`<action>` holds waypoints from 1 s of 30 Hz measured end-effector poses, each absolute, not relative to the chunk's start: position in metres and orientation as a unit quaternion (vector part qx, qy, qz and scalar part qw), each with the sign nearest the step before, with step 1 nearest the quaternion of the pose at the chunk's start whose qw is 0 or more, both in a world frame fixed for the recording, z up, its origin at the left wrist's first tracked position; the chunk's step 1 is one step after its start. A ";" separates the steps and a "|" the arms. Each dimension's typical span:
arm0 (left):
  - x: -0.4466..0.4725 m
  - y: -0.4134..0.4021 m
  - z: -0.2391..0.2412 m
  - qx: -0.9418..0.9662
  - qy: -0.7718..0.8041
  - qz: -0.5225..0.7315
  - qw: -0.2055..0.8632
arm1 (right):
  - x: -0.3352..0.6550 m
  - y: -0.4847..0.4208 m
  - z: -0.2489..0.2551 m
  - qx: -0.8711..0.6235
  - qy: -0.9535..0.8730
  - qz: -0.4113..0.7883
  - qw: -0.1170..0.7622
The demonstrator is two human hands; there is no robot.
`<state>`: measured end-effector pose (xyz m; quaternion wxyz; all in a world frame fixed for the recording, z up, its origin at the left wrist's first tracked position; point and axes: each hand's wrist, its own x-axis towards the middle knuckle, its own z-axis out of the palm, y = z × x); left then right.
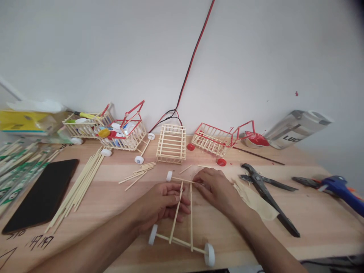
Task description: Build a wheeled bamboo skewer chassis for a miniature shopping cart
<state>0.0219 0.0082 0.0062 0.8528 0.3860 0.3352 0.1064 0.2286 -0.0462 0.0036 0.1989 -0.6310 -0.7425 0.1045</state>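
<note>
In front of me lies a small frame of thin wooden sticks with white bottle-cap wheels. Two lengthwise sticks [191,218] join a near axle stick [183,241] to a far axle stick [179,179]. A white cap [209,254] sits at the near axle's right end, and another white cap [169,176] at the far axle's left end. My left hand [159,201] is closed on the left lengthwise stick, thumb above and fingers beneath. My right hand [217,187] pinches the far axle's right end; its fingers hide that end.
Behind stand an unfinished stick basket [171,144], a red-trimmed cart [213,140] and cap-filled carts [123,136]. Pliers [264,189], a blue glue gun [338,189] and red paint [257,138] are at right. Loose sticks [82,182] and a black phone [42,195] lie left.
</note>
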 end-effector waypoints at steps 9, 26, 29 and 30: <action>0.022 0.008 0.004 0.386 0.331 0.109 0.854 | 0.227 -0.046 0.002 -0.637 -0.739 0.101 0.192; 0.022 0.009 0.001 0.389 0.325 0.108 0.855 | 0.226 -0.046 0.001 -0.640 -0.736 0.103 0.195; 0.022 0.009 0.004 0.386 0.331 0.108 0.854 | 0.226 -0.046 0.000 -0.641 -0.735 0.102 0.196; 0.022 0.009 0.004 0.385 0.332 0.108 0.854 | 0.227 -0.046 0.000 -0.642 -0.734 0.102 0.196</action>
